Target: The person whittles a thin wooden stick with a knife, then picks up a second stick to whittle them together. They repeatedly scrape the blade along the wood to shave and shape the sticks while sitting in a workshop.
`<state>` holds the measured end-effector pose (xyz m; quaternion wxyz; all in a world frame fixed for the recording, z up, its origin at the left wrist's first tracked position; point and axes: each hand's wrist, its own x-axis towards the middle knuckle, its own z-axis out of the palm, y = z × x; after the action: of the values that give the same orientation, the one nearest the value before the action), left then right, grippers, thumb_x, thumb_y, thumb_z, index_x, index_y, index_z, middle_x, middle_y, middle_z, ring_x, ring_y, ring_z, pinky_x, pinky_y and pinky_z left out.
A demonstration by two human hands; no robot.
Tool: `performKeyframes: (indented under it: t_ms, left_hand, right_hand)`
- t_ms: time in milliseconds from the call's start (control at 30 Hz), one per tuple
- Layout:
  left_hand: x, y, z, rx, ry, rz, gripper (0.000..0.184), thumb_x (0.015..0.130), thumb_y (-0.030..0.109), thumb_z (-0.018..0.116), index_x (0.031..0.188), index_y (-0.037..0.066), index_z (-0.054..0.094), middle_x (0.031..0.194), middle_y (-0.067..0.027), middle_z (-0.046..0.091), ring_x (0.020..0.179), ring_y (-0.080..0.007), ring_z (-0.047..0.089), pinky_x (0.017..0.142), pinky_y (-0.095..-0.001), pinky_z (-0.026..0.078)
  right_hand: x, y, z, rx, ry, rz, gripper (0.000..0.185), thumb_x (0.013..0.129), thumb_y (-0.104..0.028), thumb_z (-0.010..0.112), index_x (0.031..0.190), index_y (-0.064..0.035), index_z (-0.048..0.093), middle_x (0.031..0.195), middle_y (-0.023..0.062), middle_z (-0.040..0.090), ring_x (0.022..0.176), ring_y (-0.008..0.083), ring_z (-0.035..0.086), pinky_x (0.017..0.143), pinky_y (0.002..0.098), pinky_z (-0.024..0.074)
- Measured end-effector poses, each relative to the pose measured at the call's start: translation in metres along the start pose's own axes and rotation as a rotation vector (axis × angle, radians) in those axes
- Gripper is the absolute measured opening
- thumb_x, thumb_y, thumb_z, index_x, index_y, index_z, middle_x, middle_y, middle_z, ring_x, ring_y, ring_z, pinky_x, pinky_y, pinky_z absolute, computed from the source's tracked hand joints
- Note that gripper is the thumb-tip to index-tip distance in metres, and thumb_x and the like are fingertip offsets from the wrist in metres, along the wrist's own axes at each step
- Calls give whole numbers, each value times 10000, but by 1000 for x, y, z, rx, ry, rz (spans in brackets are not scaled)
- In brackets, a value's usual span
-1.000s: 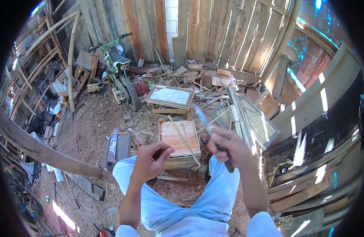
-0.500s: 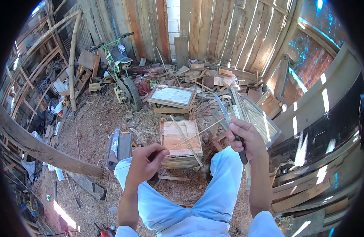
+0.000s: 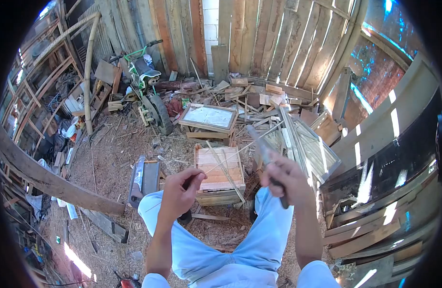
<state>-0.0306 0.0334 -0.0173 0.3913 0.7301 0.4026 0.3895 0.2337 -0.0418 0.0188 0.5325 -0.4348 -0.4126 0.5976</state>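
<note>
My left hand (image 3: 181,194) pinches a thin wooden strip (image 3: 245,147), which slants up and to the right in front of me. A tail of the strip also shows behind the hand, over my left knee. My right hand (image 3: 289,180) is closed around the dark handle of a knife (image 3: 260,143), its blade pointing up and left. Motion smears the knife and this hand. The blade is close to the strip; whether they touch I cannot tell. Between my knees stands a wooden box (image 3: 221,165) with loose sticks lying across its top.
A handsaw (image 3: 139,176) rests on a dark board by my left knee. Beyond the box is a framed panel (image 3: 209,116) on a wooden stand. Scrap wood (image 3: 252,93) is heaped along the plank wall, beside a small green motorbike (image 3: 151,91). A thick beam (image 3: 57,177) crosses the left side.
My right hand and the knife have moved left and slightly down. The strip now tilts more steeply upward, its far end free above the knife. My left hand still pinches it.
</note>
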Motion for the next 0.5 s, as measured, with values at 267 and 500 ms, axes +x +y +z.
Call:
performKeyframes:
  t_ms: [267,500]
  left_hand:
    - [-2,24,14,60,30,100,52,855,31,625,875,-16,635,635,-27,570,578,-60,489,521,-226,382]
    - [-8,18,7,131,36,71,50,826,11,642,868,-13,630,687,-102,610,585,-136,573,533,-256,432]
  right_hand:
    - [17,17,23,58,-144,106,434,948,-160,521,1357,-60,415,724,64,578,473,45,406,400,174,305]
    - [11,3,1,148,-51,68,359,948,-155,513,1284,-34,474,725,58,569,471,46,403,377,173,293]
